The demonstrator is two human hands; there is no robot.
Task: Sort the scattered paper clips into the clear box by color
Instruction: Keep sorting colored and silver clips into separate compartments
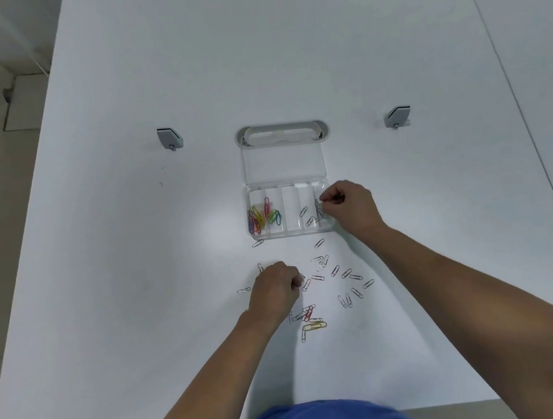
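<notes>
A clear compartmented box lies open on the white table, its lid tipped back. Several coloured clips fill its left compartments; a few silver clips lie in the right ones. My right hand hovers over the box's right end and pinches a bunch of silver clips. My left hand rests curled on the table among the scattered silver clips, fingertips pinched at clips near its right side. A yellow clip and a red clip lie close to me.
A cable slot is set in the table behind the box lid. Two grey fittings stand left and right of it. The table's left edge drops to the floor; a seam runs down the right.
</notes>
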